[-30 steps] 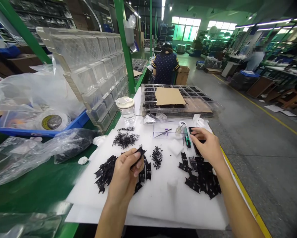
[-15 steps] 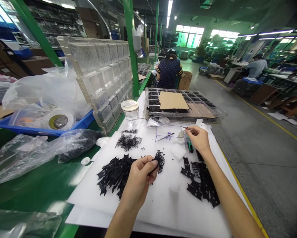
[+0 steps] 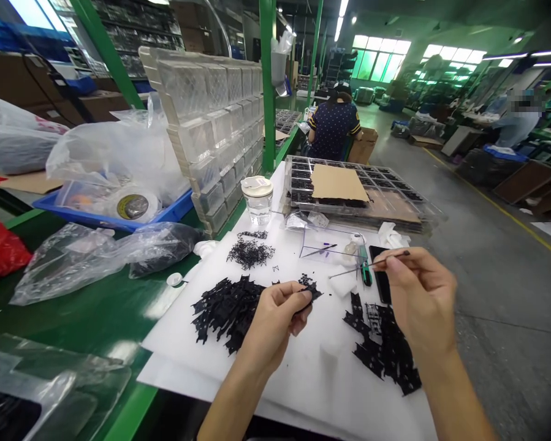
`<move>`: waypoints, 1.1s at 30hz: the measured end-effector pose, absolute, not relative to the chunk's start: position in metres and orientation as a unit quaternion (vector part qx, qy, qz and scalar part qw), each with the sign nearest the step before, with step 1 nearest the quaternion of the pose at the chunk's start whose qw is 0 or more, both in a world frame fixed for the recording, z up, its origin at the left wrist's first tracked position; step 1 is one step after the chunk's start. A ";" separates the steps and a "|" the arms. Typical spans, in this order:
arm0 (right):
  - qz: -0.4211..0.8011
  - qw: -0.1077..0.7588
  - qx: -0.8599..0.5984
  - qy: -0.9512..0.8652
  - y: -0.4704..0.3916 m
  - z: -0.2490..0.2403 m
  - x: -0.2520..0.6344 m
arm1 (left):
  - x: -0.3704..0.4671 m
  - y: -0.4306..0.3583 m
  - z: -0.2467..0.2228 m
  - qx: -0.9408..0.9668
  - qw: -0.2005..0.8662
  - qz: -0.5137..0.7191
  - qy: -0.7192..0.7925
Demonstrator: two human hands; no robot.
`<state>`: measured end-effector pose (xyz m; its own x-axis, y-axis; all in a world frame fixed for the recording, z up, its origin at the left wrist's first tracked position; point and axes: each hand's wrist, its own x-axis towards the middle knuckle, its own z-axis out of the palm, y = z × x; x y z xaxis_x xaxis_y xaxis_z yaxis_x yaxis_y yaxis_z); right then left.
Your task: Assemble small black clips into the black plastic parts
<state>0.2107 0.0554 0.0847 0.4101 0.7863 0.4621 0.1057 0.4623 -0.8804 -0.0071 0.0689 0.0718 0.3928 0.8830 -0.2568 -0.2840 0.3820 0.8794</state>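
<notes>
My left hand (image 3: 279, 312) pinches a flat black plastic part (image 3: 315, 294) over the white work sheet. Close by lie a heap of similar black plastic parts (image 3: 227, 309) and a small pile of tiny black pieces (image 3: 306, 280). In my right hand (image 3: 422, 300), thumb and fingers grip a thin dark stick (image 3: 355, 271), its fine tip pointing left. Below that hand, more black plastic parts (image 3: 388, 349) are spread out. Thin black wire-like pieces (image 3: 250, 252) form a pile farther back.
A lidded clear cup (image 3: 258, 205) stands near the clear bins (image 3: 220, 131). Behind the green-handled cutter (image 3: 365, 274) and black phone (image 3: 380, 275) rests a compartment tray (image 3: 395, 190) with cardboard (image 3: 339, 182) on it. A co-worker (image 3: 333, 122) sits ahead.
My right hand has come back toward me from the clear box area and now holds the thin stick. The left hand keeps its black part. The view has shifted slightly.
</notes>
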 end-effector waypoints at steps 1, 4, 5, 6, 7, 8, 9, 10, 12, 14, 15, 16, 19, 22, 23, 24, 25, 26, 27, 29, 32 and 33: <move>0.262 0.700 -0.447 -0.491 0.051 0.086 0.206 | -0.007 0.069 0.072 0.391 0.737 0.394 0.384; 0.283 0.691 -0.436 -0.503 0.045 0.086 0.197 | -0.005 0.067 0.075 0.393 0.736 0.393 0.386; 0.286 0.691 -0.433 -0.504 0.044 0.085 0.196 | -0.005 0.067 0.075 0.394 0.736 0.392 0.386; 0.290 0.691 -0.430 -0.504 0.044 0.084 0.196 | -0.005 0.066 0.076 0.394 0.736 0.391 0.386; 0.292 0.691 -0.427 -0.505 0.045 0.083 0.195 | -0.005 0.066 0.076 0.395 0.737 0.390 0.386; 0.293 0.691 -0.426 -0.506 0.045 0.082 0.195 | -0.005 0.065 0.077 0.395 0.737 0.389 0.385; 0.293 0.690 -0.425 -0.507 0.045 0.081 0.195 | -0.005 0.065 0.077 0.395 0.738 0.389 0.385; 0.294 0.689 -0.426 -0.507 0.045 0.081 0.195 | -0.006 0.065 0.077 0.395 0.738 0.390 0.385; 0.294 0.685 -0.433 -0.507 0.043 0.081 0.194 | -0.006 0.064 0.077 0.394 0.739 0.389 0.384; 0.291 0.677 -0.446 -0.508 0.042 0.081 0.193 | -0.006 0.064 0.076 0.396 0.739 0.387 0.383; 0.289 0.675 -0.451 -0.508 0.041 0.081 0.193 | -0.006 0.064 0.076 0.396 0.740 0.387 0.382; 0.286 0.674 -0.454 -0.508 0.040 0.081 0.192 | -0.006 0.064 0.076 0.397 0.740 0.386 0.381; 0.273 0.685 -0.447 -0.507 0.040 0.081 0.193 | -0.007 0.065 0.075 0.397 0.741 0.388 0.379; 0.266 0.697 -0.438 -0.502 0.039 0.083 0.195 | -0.008 0.064 0.076 0.398 0.740 0.390 0.377; 0.265 0.700 -0.436 -0.500 0.038 0.083 0.195 | -0.009 0.064 0.076 0.398 0.739 0.391 0.377; 0.264 0.700 -0.435 -0.500 0.037 0.084 0.196 | -0.009 0.064 0.076 0.398 0.739 0.391 0.376; 0.261 0.701 -0.434 -0.502 0.037 0.084 0.196 | -0.010 0.063 0.076 0.398 0.739 0.392 0.376; 0.257 0.700 -0.433 -0.506 0.036 0.084 0.196 | -0.010 0.063 0.076 0.397 0.739 0.393 0.376; 0.255 0.698 -0.433 -0.510 0.035 0.084 0.196 | -0.010 0.063 0.075 0.397 0.739 0.393 0.376; 0.252 0.695 -0.433 -0.516 0.034 0.084 0.196 | -0.010 0.063 0.075 0.396 0.739 0.393 0.377; 0.255 0.692 -0.439 -0.513 0.032 0.081 0.195 | -0.008 0.063 0.075 0.397 0.740 0.393 0.376; 0.255 0.690 -0.443 -0.512 0.032 0.081 0.194 | -0.008 0.063 0.075 0.397 0.739 0.393 0.376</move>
<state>0.1942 0.0318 0.0805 0.3443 0.8061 0.4812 0.1010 0.4778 -0.8726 -0.0081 0.0633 0.0746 0.4080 0.8794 -0.2452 -0.2822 0.3770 0.8822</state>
